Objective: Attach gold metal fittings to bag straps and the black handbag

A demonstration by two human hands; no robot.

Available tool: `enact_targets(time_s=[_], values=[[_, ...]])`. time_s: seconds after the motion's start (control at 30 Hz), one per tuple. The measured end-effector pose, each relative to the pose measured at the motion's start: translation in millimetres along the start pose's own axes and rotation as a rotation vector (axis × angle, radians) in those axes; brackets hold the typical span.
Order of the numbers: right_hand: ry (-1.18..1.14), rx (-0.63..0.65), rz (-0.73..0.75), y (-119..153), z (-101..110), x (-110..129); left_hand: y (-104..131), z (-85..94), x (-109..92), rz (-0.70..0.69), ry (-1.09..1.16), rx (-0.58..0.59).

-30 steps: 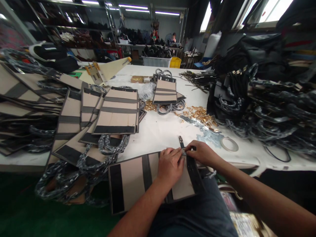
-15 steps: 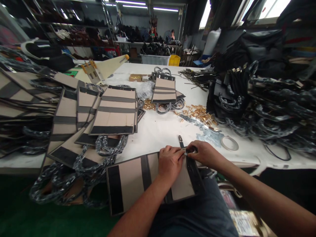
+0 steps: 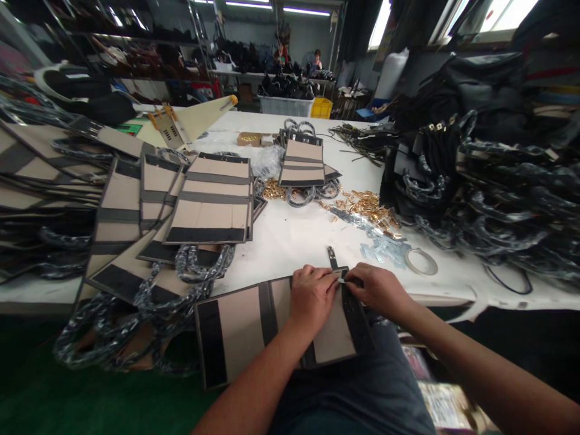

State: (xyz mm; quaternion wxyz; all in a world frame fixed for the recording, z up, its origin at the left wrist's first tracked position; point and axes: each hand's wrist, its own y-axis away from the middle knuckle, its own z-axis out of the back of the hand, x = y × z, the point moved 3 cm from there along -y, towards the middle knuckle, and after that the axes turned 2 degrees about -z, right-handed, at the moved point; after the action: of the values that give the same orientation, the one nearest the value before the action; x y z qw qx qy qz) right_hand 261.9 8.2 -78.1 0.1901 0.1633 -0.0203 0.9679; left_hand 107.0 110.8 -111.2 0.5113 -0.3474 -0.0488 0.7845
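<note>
A beige panel with black bands (image 3: 240, 329) lies across the table's front edge and my lap. My left hand (image 3: 312, 297) rests on its upper part, fingers bent and pressed together near a small metal piece (image 3: 341, 280). From the right, my right hand (image 3: 374, 286) pinches at that same piece, on the panel's black end band. A dark strap with a metal end (image 3: 332, 257) sticks out beyond the panel's far edge, just above my hands. The fingertips partly hide the metal piece.
Stacked panels with wrapped handles (image 3: 208, 199) lie left. Gold hardware (image 3: 369, 206), grey metal plates (image 3: 385, 249) and a tape roll (image 3: 421, 261) sit right of centre. Black bags (image 3: 493, 181) are piled at right. Two people are in the background.
My right hand's fingers have closed in and lowered slightly at the metal piece. My left hand has stayed nearly in place on the panel.
</note>
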Motion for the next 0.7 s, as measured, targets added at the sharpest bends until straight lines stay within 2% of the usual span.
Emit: enact_targets(time_s=[0.17,0.4,0.5,0.63,0.7], values=[[0.073,-0.059,0.082,3.8,-4.3,-1.6,-0.2,2.2,-1.0,0.009,0.01,0.001],[0.253,-0.27,0.289,19.5,-16.8,0.5,-0.2,1.3,-0.1,0.023,0.017,0.002],[0.275,-0.319,0.358,21.9,-18.1,0.9,-0.4,1.6,0.3,0.022,0.016,0.007],[0.269,-0.322,0.372,21.1,-17.5,0.7,-0.8,1.4,0.4,0.015,0.005,0.014],[0.254,-0.306,0.306,19.9,-16.9,0.8,-1.0,1.1,0.4,0.015,-0.003,0.017]])
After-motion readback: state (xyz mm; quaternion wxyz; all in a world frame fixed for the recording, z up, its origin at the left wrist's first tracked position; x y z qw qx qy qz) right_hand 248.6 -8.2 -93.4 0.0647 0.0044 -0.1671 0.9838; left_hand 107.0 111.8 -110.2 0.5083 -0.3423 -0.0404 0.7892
